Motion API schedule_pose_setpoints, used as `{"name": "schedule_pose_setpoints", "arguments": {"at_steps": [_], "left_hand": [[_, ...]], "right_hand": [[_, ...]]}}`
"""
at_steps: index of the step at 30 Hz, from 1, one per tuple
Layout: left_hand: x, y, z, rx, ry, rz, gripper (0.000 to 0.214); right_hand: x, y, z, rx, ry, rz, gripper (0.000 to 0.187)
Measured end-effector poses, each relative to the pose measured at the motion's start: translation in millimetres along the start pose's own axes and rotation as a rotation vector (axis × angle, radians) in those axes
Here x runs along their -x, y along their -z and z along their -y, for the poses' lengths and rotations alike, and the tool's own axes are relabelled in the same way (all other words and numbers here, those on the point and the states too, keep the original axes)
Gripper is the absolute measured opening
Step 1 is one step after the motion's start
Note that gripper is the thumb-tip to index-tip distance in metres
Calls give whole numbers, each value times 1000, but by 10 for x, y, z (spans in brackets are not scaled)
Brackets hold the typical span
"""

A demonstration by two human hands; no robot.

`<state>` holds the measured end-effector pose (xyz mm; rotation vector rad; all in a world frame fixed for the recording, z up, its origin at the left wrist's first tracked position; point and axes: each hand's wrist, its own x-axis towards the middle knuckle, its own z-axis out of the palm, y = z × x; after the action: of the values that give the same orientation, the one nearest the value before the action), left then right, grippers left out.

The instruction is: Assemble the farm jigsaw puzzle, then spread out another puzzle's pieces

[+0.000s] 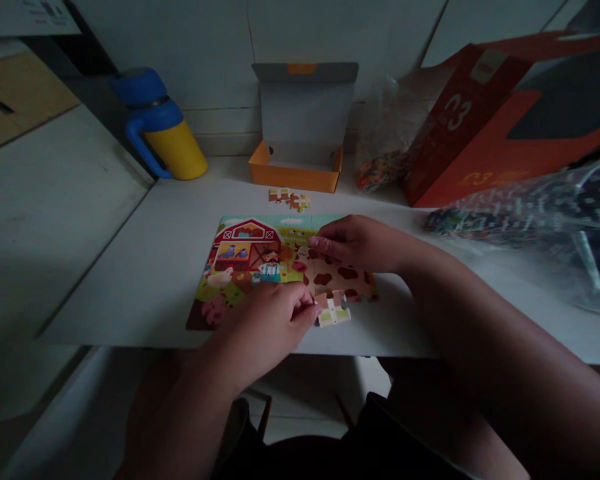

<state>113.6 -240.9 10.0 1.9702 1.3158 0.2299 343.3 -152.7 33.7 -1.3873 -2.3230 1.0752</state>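
Jigsaw piece (333, 309), patterned brown, white and green, was pinched between thumb and fingers of the left hand (277, 310), along the right part of the farm jigsaw's (285, 263) near edge. The right hand (353, 241) rested over the jigsaw's far right part; I couldn't tell whether it gripped anything. To me the step in hand looked like fitting the ragged near-right edge, and the next move seemed to call for matching knobs to gaps. Beyond the jigsaw's far edge lay loose pieces (281, 195), then an open orange box (295, 176); past its far-left corner stood a blue-and-yellow flask (173, 137).
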Motion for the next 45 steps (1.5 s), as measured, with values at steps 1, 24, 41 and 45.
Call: {"name": "schedule_pose_setpoints", "arguments": {"at_steps": [1,24,41,45], "left_hand": [[2,-2,-14,-74,-25,-56,14],[63,-45,-146,-364,-451,-65,36],[100,-89,-314,-530,-375,-35,30],[114,-120,-295,-542,-409,-69,35]], "right_hand": [[-3,-10,-2,9,7,-4,54],[-92,199,-296,125,-244,-651,58],[-61,235,-314,253,-288,-722,53],[-67,186,-264,304,-275,-686,51]]}}
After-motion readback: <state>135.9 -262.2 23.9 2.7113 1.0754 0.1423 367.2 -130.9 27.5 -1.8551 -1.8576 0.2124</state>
